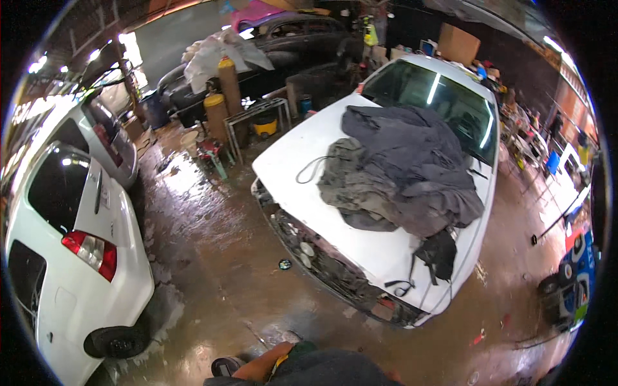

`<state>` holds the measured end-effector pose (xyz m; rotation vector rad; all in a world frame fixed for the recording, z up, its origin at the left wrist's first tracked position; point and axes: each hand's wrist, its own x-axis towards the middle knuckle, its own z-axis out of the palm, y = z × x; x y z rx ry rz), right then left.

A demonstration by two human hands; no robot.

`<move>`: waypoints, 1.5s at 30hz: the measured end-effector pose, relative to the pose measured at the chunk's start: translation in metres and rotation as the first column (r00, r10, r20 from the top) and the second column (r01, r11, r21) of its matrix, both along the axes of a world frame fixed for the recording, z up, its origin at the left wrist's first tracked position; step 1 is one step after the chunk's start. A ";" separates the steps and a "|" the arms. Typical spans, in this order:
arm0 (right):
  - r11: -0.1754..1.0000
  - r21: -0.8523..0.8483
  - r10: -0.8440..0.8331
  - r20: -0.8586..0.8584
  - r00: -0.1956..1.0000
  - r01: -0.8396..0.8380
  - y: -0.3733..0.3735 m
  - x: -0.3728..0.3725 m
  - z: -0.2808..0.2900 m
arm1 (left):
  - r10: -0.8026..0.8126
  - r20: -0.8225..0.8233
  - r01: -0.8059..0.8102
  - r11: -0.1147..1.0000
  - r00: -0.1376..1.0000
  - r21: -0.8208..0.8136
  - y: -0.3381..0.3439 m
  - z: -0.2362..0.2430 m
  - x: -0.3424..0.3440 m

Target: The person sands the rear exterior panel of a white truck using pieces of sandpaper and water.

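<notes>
Bare left arm [262, 364] pokes in at the bottom edge, just left of center, right beside a dark round thing [225, 367]. Can't tell if the left fingers are open or gripping it; right hand's out of frame. Center right there's a white hood [282, 157] with a heap of dark cloth [412, 170] dumped on it, plus a black strap [402, 287] near its lower edge. Parked white car [71, 283] at left has tiny marks on its back, too small to read.

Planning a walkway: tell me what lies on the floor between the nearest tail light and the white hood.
In the head view, a small round object lies on the floor, nearer the hood.
</notes>
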<state>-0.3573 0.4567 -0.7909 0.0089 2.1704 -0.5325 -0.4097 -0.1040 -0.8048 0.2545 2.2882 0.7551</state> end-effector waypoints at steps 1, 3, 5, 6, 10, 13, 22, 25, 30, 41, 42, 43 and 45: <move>1.000 -0.005 0.016 -0.004 1.000 -0.016 -0.017 -0.013 0.005 | -0.148 -0.171 0.152 0.988 0.974 0.010 -0.020 -0.002 0.001; 0.996 -0.037 0.079 -0.033 0.996 -0.080 -0.051 -0.037 0.010 | -0.096 -0.115 0.094 0.995 0.989 -0.025 -0.056 -0.001 0.004; 0.975 -0.100 0.187 -0.104 0.977 -0.198 -0.086 -0.073 0.017 | -0.027 -0.057 0.024 0.998 0.998 -0.061 -0.089 -0.003 0.014; 0.945 -0.151 0.262 -0.181 0.948 -0.290 -0.103 -0.088 0.026 | -0.023 -0.058 0.018 0.996 0.998 -0.092 -0.107 -0.005 0.022; 0.668 -0.327 0.341 -0.663 0.666 -0.668 -0.177 -0.154 0.055 | -0.078 -0.057 0.064 0.976 0.995 -0.209 -0.173 -0.001 0.048; 0.968 -0.238 -0.102 -0.072 0.992 0.082 -0.237 -0.196 0.030 | -0.009 -0.018 0.004 0.956 1.000 -0.295 -0.194 0.004 0.057; 0.996 -0.010 -0.086 0.108 0.990 0.087 -0.333 -0.299 0.006 | 0.400 -0.084 -0.400 0.916 0.913 0.026 -0.218 -0.018 0.023; 1.000 -0.014 -0.015 0.103 0.995 0.016 -0.375 -0.345 0.000 | 0.689 0.157 -0.703 0.709 0.707 0.057 -0.231 -0.019 -0.006; 0.983 -0.042 0.179 0.071 0.981 -0.177 -0.463 -0.444 -0.011 | 0.785 0.290 -0.800 0.593 0.548 -0.091 -0.286 -0.003 -0.064; 0.892 0.014 0.437 0.229 0.870 -0.452 -0.713 -0.689 -0.032 | 0.971 0.232 -0.986 -0.017 -0.057 -0.168 -0.397 0.008 -0.186; 0.921 0.035 0.367 0.258 0.894 -0.388 -0.736 -0.710 -0.036 | 0.970 0.227 -0.987 -0.046 -0.081 -0.155 -0.404 0.004 -0.196; 0.983 0.007 0.175 0.286 0.942 -0.185 -0.759 -0.726 -0.041 | 0.965 0.222 -0.987 -0.119 -0.142 -0.113 -0.406 0.001 -0.204; 0.988 -0.019 0.153 0.296 0.943 -0.155 -0.825 -0.757 -0.028 | 0.953 0.218 -0.976 -0.197 -0.212 -0.090 -0.415 -0.013 -0.212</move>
